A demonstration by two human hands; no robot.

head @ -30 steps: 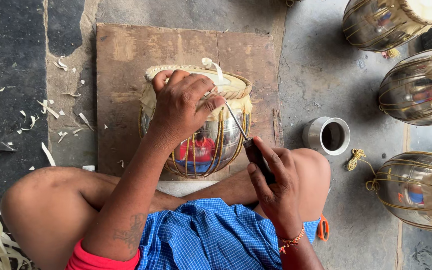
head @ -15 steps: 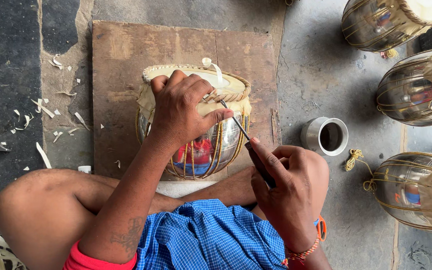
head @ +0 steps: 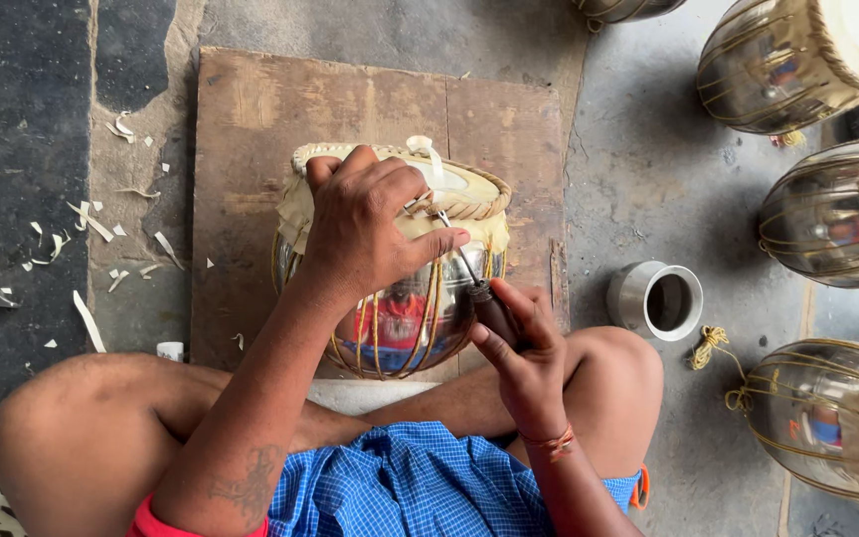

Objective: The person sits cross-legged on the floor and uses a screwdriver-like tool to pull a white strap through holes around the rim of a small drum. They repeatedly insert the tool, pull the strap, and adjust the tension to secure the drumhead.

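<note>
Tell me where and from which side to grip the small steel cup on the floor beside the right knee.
Grip the steel cup across its round wall just under the rim, coming from straight above. It stands upright with its mouth open to the camera, and bare floor rings it. The right hand with the awl works to its left, so keep to the far side.

Drum on board, cup right.

right hand lowered, awl tilted steeper
</note>
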